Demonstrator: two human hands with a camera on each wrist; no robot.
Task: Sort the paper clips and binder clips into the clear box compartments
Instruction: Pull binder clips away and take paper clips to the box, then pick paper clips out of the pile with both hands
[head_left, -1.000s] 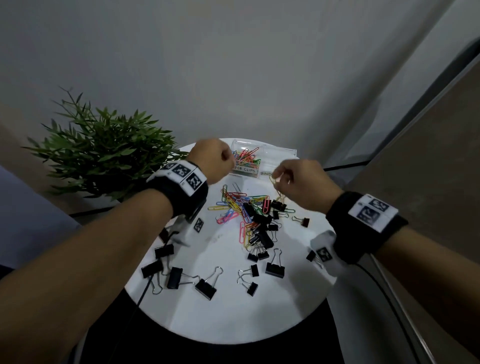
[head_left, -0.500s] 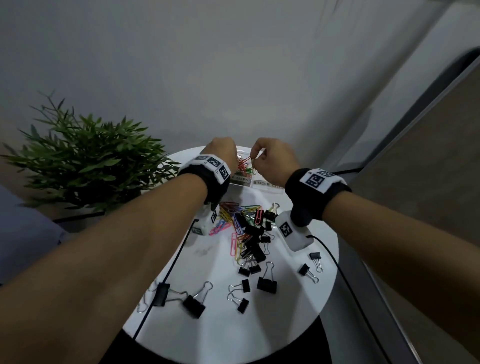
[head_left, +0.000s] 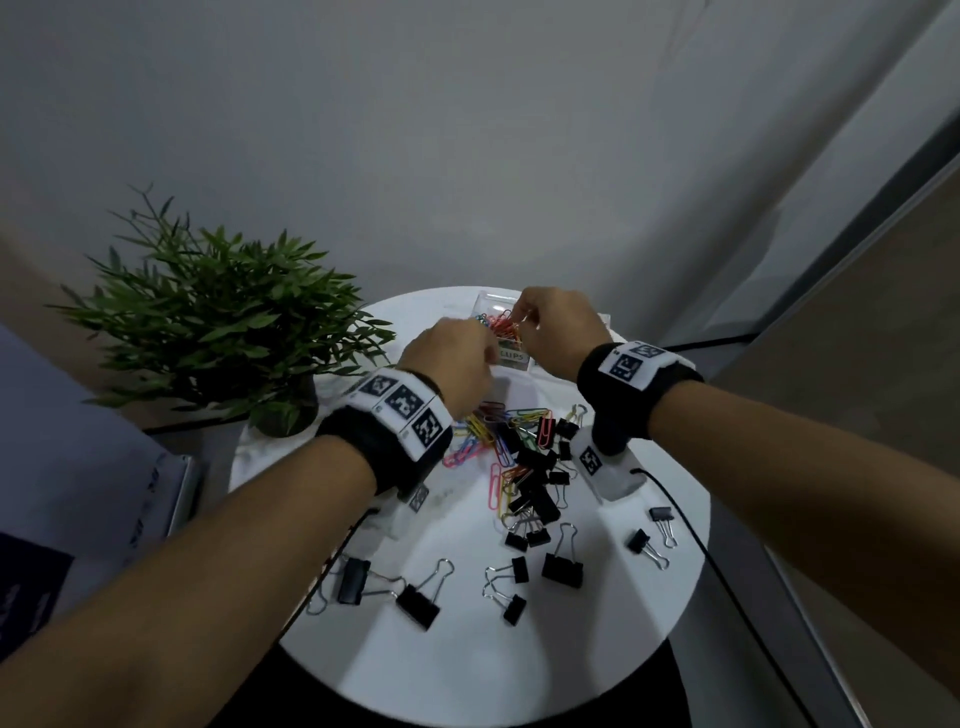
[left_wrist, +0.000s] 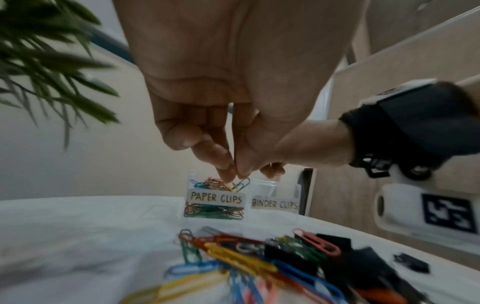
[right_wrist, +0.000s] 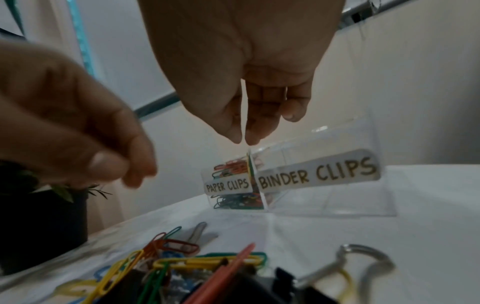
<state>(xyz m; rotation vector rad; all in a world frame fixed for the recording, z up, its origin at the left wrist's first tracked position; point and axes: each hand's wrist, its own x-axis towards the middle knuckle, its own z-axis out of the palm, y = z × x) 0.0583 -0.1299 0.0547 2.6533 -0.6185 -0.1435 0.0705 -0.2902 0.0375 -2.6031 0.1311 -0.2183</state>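
Note:
The clear box (head_left: 491, 301) stands at the far edge of the round white table (head_left: 467, 670). Its compartment labelled PAPER CLIPS (left_wrist: 215, 198) holds coloured clips; the one labelled BINDER CLIPS (right_wrist: 317, 174) looks bare. My right hand (right_wrist: 244, 140) hovers over the box (right_wrist: 324, 142) and pinches a thin green-yellow paper clip (right_wrist: 249, 166) that hangs edge-on near the divider. My left hand (left_wrist: 235, 172) is just in front of the box, thumb and forefinger pressed together, with no clip seen in them. A mixed pile of coloured paper clips and black binder clips (head_left: 519, 452) lies mid-table.
Loose black binder clips (head_left: 561, 569) are scattered over the near half of the table. A potted green plant (head_left: 208, 332) stands at the left, close to my left forearm. A black cable (head_left: 701, 551) runs off the table's right edge. A wall rises just behind the box.
My right hand has gone from above the pile to over the box with a clip. My left hand has drawn back a little from the box toward the pile.

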